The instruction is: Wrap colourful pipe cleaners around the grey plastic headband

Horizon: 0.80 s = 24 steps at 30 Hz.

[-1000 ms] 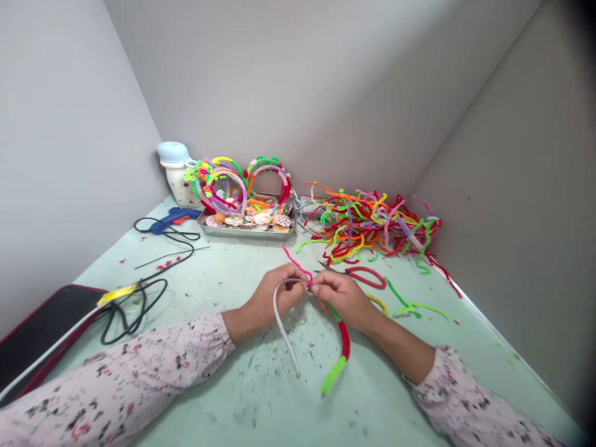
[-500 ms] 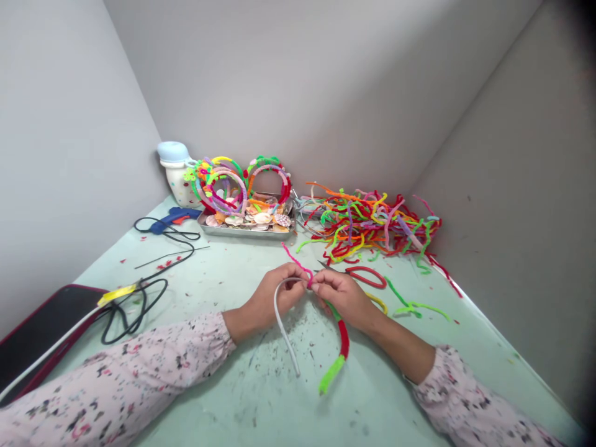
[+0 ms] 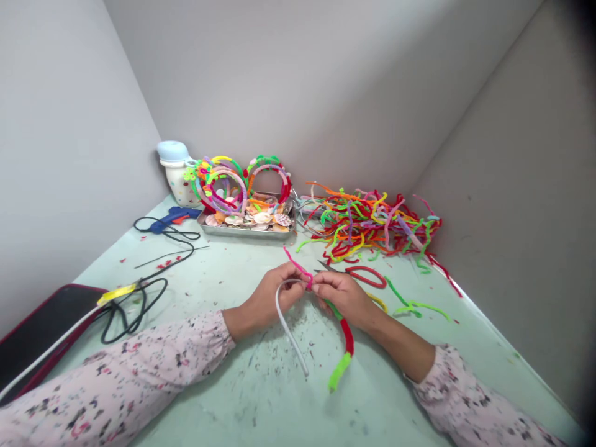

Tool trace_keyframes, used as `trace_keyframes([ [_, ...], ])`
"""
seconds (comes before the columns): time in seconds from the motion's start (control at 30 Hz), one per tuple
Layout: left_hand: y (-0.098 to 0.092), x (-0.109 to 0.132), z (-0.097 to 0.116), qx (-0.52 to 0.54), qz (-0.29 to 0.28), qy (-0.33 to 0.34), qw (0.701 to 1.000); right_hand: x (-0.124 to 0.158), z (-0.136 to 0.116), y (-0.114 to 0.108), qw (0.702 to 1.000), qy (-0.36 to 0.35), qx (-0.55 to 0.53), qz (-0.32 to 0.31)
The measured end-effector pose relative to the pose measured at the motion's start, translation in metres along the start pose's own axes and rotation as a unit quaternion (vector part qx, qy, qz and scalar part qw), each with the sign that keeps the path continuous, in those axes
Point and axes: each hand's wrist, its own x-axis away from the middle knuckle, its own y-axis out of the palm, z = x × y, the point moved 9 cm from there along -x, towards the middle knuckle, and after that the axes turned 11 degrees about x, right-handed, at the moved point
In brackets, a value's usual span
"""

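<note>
Between my hands is a headband (image 3: 289, 332), its left half a bare grey band and its right half wrapped in green and red fuzz. A pink pipe cleaner (image 3: 298, 263) is wound at the top of the band, its loose end pointing up and left. My left hand (image 3: 282, 290) pinches the bare side near the winding. Just right of it, my right hand (image 3: 342, 298) is closed on the wrapped side beside the pink coil. Fingers hide part of the winding. Red-handled scissors (image 3: 367, 272) lie right behind my right hand.
A heap of pipe cleaners (image 3: 372, 223) lies at the back right. Finished headbands (image 3: 270, 167) stand on a metal tray (image 3: 246, 233) of shells. A blue glue gun (image 3: 174, 217), a cup (image 3: 174, 174), a black cord (image 3: 161, 282) and a phone-like device (image 3: 51, 335) are at left.
The headband's lower ends have swung slightly to the right. The pink pipe cleaner's loose end has dipped a little, and both hands stay nearly in place.
</note>
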Motion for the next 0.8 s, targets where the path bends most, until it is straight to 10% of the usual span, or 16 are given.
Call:
trace_keyframes([
  [0.8, 0.0053, 0.0005, 0.0065, 0.031, -0.029, 0.017, 0.999, -0.0003, 0.0017, 0.0011, 1.0, 0.012, -0.008, -0.02],
])
